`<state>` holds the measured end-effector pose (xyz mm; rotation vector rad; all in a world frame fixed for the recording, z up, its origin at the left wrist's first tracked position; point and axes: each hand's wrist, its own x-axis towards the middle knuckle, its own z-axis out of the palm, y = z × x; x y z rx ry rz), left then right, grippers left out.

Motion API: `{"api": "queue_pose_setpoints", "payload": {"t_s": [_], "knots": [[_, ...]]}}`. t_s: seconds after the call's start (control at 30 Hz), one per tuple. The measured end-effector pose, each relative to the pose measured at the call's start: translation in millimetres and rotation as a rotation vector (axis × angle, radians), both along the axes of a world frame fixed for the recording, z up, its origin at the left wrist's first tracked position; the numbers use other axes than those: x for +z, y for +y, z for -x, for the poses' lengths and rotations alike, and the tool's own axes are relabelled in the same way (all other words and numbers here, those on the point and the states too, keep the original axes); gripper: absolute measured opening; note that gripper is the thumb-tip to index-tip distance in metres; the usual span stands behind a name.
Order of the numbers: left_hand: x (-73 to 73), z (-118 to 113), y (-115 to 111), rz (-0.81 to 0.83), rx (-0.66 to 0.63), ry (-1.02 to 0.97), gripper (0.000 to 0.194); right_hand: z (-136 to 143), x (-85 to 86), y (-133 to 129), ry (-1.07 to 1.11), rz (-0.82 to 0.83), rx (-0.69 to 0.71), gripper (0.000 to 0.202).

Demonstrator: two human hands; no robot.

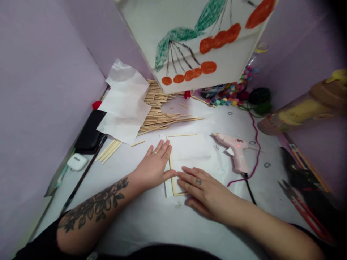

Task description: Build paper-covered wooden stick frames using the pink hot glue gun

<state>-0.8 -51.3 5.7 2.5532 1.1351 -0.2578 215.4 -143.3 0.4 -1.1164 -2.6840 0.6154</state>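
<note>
My right hand [202, 189] at five o'clock and left hand [155, 166] at nine lie flat and open, neither grip closed on anything, seemingly to steady the three-sided outline of thin, pale wooden sticks [170, 163] at centre. The pink plastic glue gun [235, 144] rests at three, probably for easy reach, with loose beige sticks [162, 121] beyond at twelve.

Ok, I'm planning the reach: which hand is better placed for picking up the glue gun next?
Probably the right hand: the pink glue gun lies on that side, handle toward the person, while the left hand is farther away.
</note>
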Motion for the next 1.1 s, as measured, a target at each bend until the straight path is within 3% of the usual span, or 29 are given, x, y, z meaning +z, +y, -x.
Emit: {"api": "queue_pose_setpoints", "payload": {"t_s": [0.3,0.47,0.6,0.83,1.1], "knots": [[0.2,4,1,-0.007,0.001,-0.002,0.083,-3,-2.4,0,0.076,-0.056,-0.029,0.051],[3.2,7,5,-0.059,0.041,-0.095,0.078,-10,-11.8,1,0.051,-0.179,-0.201,0.064],[1.6,7,6,-0.075,0.037,-0.098,0.072,-12,-21.3,4,-0.073,-0.200,-0.309,0.086],[-3.1,4,3,-0.050,-0.022,-0.041,0.079,-7,-25.2,8,-0.248,-0.085,-0.321,0.080],[-5.5,8,2,-0.077,0.063,0.044,0.106,-5,-24.8,9,-0.253,-0.066,-0.341,0.078]]}}
